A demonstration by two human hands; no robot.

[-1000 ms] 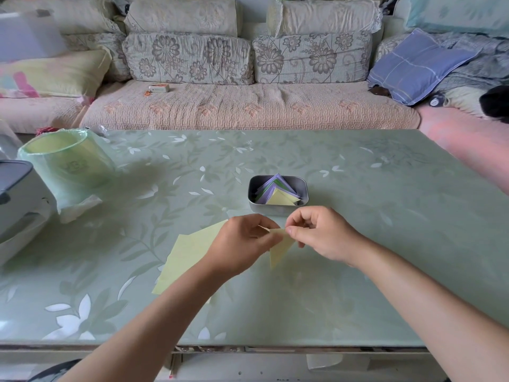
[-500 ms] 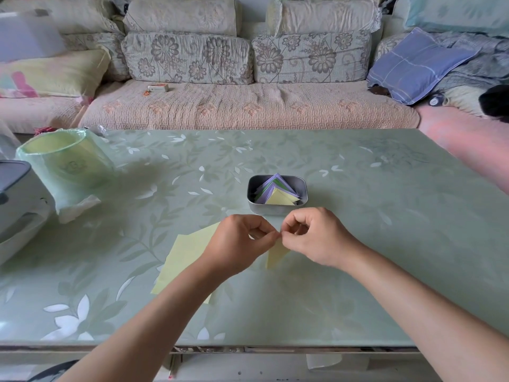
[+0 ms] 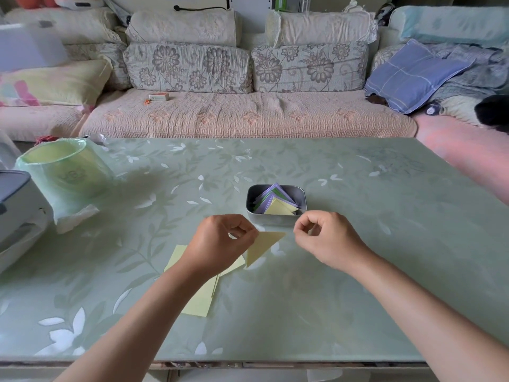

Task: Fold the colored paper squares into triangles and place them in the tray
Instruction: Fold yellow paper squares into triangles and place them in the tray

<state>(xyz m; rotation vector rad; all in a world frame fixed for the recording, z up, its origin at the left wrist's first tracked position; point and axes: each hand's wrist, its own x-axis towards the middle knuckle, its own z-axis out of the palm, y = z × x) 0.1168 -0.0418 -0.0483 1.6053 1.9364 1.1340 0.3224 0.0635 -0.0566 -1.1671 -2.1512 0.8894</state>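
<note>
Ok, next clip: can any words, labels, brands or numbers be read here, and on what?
No text can be read.
Small box on the sofa: has printing, but it is too small to read.
Green bin on the table's left: faint mark on its side, too blurred to read.

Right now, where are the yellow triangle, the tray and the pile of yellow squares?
yellow triangle point(image 3: 263, 245), head view, middle of its folded face.
tray point(image 3: 270, 220), head view, near outer wall.
pile of yellow squares point(image 3: 199, 301), head view, bare near corner.
</note>
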